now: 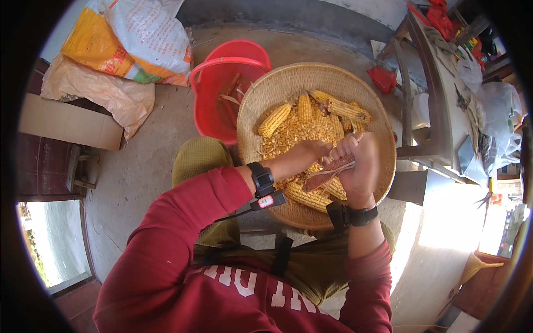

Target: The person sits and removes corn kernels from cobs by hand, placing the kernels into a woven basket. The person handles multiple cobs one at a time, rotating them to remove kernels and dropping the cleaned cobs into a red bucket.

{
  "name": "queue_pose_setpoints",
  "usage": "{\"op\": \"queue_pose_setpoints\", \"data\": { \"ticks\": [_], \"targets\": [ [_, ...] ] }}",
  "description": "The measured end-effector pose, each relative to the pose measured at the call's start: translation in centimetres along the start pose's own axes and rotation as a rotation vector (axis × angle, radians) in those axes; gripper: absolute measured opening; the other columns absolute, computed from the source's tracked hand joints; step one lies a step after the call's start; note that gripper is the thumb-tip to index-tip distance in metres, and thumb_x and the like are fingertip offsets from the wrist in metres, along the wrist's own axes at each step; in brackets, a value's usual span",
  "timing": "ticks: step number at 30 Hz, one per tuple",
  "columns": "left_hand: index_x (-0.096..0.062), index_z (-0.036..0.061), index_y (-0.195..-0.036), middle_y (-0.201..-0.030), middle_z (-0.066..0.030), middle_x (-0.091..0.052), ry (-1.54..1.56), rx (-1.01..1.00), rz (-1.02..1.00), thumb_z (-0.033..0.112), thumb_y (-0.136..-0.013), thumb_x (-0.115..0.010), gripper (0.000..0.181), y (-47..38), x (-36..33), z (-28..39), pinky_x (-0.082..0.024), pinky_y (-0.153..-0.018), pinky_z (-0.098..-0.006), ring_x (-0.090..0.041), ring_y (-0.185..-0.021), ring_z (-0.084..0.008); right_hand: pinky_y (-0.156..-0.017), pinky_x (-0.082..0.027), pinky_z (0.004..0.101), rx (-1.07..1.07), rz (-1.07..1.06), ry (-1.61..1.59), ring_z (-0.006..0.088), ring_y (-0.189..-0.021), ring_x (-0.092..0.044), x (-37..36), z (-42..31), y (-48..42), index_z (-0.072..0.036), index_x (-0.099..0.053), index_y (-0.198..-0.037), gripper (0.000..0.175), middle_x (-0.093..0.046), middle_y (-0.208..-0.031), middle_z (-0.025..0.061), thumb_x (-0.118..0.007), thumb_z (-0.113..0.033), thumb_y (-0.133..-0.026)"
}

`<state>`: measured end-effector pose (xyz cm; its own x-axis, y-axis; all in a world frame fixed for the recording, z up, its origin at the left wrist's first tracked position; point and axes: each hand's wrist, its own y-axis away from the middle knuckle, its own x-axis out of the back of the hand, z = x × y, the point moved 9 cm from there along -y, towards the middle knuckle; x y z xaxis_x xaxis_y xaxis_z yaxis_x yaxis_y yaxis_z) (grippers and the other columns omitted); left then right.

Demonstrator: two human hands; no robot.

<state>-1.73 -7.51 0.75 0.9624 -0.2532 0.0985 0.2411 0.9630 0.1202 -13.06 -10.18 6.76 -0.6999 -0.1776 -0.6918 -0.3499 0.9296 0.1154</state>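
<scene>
A round woven basket (266, 95) rests at my knees, holding loose yellow corn kernels (291, 133) and several ears of corn (275, 120). My right hand (360, 166) grips a mostly bare, reddish corn cob (327, 175) that slants over the basket, with strips of dry husk along it. My left hand (312, 152) is against the cob's upper side, its fingers bent; whether it grips the cob is hard to tell, as the fingers overlap and are partly blurred. More ears lie below the cob, near the basket's close rim.
A red plastic bucket (204, 100) with bare cobs and husk bits touches the basket's left side. Printed woven sacks (145, 37) and a cardboard piece (70, 120) lie at the upper left. A wooden table (441, 104) with plastic bags stands at the right.
</scene>
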Motion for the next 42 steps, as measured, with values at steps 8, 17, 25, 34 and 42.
{"op": "queue_pose_setpoints", "data": {
  "ticks": [8, 17, 25, 34, 42],
  "targets": [
    [-0.065, 0.0034, -0.104, -0.090, -0.0027, -0.066, 0.303, 0.164, -0.131, 0.041, -0.108, -0.047, 0.042, 2.4, -0.2, 1.1, -0.045, -0.074, -0.0295, -0.056, -0.081, -0.0114, -0.071, -0.051, 0.0357, -0.020, 0.028, 0.126, 0.0198, -0.073, -0.057, 0.3, 1.0, -0.6, -0.005, -0.052, -0.095, 0.009, -0.057, -0.079, 0.0081, -0.060, 0.001, -0.096],
    [-0.063, 0.0023, -0.097, -0.081, -0.0049, -0.068, 0.083, 0.168, -0.508, 0.034, -0.100, -0.066, 0.032, 5.0, -1.8, -0.5, -0.051, -0.067, -0.0298, -0.065, -0.068, -0.0156, -0.073, -0.052, 0.0361, -0.146, -0.019, 0.147, 0.0214, -0.076, -0.061, -0.4, 4.0, -0.4, -0.004, -0.053, -0.100, 0.011, -0.060, -0.083, 0.0098, -0.060, 0.003, -0.095],
    [-0.060, 0.0054, -0.101, -0.081, -0.0046, -0.066, 0.577, 0.181, 0.023, 0.028, -0.102, -0.062, 0.023, 4.2, 4.5, -1.2, -0.047, -0.060, -0.0274, -0.062, -0.069, -0.0129, -0.081, -0.054, 0.0294, -0.130, 0.096, 0.249, 0.0168, -0.087, -0.065, 1.7, 4.1, -1.2, -0.002, -0.058, -0.109, 0.012, -0.069, -0.102, 0.0109, -0.062, -0.002, -0.097],
    [-0.057, 0.0094, -0.106, -0.089, -0.0066, -0.066, 0.953, 0.077, 0.650, 0.034, -0.106, -0.055, 0.025, 6.6, 16.7, -4.0, -0.050, -0.069, -0.0318, -0.063, -0.077, -0.0189, -0.076, -0.056, 0.0280, -0.308, -0.032, 0.451, 0.0136, -0.083, -0.067, 1.1, 6.5, -0.3, -0.004, -0.062, -0.109, 0.010, -0.071, -0.100, 0.0075, -0.062, -0.008, -0.099],
    [-0.063, 0.0063, -0.110, -0.101, -0.0093, -0.069, 0.506, 0.072, 0.658, 0.034, -0.102, -0.061, 0.028, 6.9, 19.4, -3.4, -0.053, -0.079, -0.0332, -0.067, -0.087, -0.0204, -0.075, -0.055, 0.0271, -0.303, -0.037, 0.505, 0.0131, -0.083, -0.067, 1.2, 6.5, -0.4, -0.004, -0.063, -0.108, 0.010, -0.072, -0.099, 0.0074, -0.062, -0.009, -0.099]
  ]
}}
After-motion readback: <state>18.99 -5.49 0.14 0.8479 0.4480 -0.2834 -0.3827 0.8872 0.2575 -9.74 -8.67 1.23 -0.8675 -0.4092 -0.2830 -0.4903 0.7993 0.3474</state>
